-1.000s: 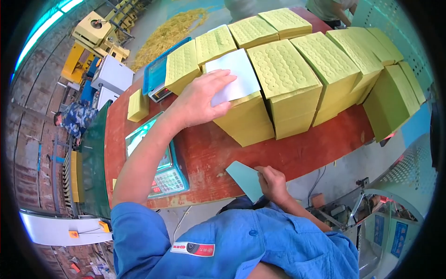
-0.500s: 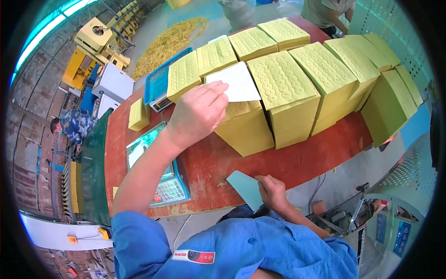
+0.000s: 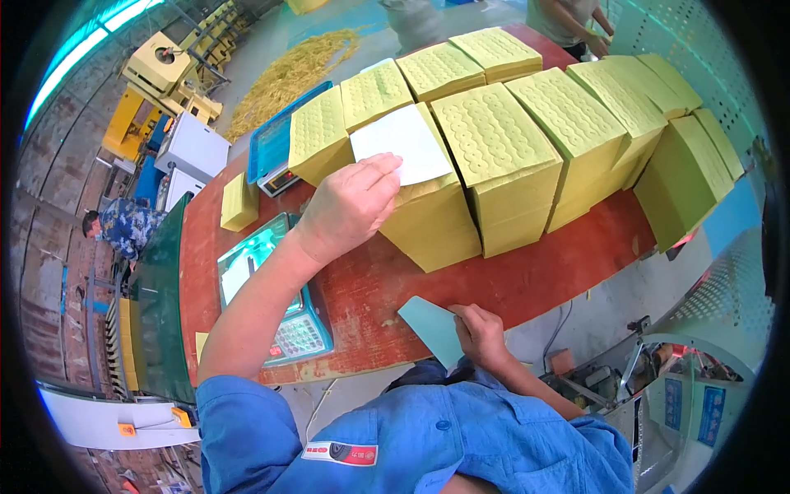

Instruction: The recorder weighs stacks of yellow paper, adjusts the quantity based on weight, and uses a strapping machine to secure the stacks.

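Note:
My left hand (image 3: 352,200) pinches the near edge of a white sheet of paper (image 3: 403,146), which lies over the top of a stack of yellow embossed paper (image 3: 432,226). More stacks of yellow paper (image 3: 498,136), pressed with rows of round marks, stand close together beside it. Low in front of my body, my right hand (image 3: 481,333) is closed on a pale blue-green sheet (image 3: 434,328) that tapers toward the left. Below my left forearm a digital scale (image 3: 300,336) sits on the red table (image 3: 370,317), with something white on its pan.
A small yellow paper block (image 3: 239,202) and a blue tray (image 3: 276,136) on another scale are on the left. Perforated green panels (image 3: 699,305) border the right side. One person (image 3: 568,20) stands at the far end, another (image 3: 123,226) at left. Yellow scraps (image 3: 292,78) cover the floor.
The white sheet has come down flatter onto the yellow stack, shifting slightly left, with my left hand still gripping it. My right hand stays nearly in place.

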{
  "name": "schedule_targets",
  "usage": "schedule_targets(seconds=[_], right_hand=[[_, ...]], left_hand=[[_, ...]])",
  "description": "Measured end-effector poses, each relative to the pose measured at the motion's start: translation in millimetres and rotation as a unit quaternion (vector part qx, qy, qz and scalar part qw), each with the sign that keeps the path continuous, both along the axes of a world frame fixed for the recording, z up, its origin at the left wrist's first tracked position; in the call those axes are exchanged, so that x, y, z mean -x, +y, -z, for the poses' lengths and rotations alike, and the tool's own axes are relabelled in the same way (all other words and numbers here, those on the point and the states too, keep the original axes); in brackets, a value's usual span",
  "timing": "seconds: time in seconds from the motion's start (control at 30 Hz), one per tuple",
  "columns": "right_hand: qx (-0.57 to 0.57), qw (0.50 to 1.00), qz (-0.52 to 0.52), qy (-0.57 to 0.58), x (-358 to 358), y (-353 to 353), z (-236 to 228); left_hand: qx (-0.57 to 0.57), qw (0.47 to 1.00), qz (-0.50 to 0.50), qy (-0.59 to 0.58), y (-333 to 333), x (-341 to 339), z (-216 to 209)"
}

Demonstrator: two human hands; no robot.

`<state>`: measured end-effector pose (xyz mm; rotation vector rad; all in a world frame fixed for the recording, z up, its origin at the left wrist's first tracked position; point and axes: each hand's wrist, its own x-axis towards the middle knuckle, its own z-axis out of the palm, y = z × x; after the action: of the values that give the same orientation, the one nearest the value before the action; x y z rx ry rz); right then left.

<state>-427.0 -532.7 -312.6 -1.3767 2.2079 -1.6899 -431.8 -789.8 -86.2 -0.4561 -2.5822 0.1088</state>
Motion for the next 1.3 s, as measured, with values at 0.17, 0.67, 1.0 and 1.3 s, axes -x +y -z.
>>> schedule_targets(seconds=[0.17,0.67,1.0,1.3], right_hand=[[-0.007,1.000,0.006,0.000,0,0,3],[-0.011,1.000,0.006,-0.003,-2,0,0],[-0.004,0.998,0.003,-0.056,5,-1,1],[0.058,0.995,0.076,-0.031,39,-9,-27]], left_hand=[[-0.009,1.000,0.012,-0.007,-2,-1,6],[-0.050,0.998,0.032,-0.023,-12,-4,12],[-0.184,0.977,0.022,-0.103,-20,-1,10],[-0.202,0.974,-0.100,0.023,-35,41,11]])
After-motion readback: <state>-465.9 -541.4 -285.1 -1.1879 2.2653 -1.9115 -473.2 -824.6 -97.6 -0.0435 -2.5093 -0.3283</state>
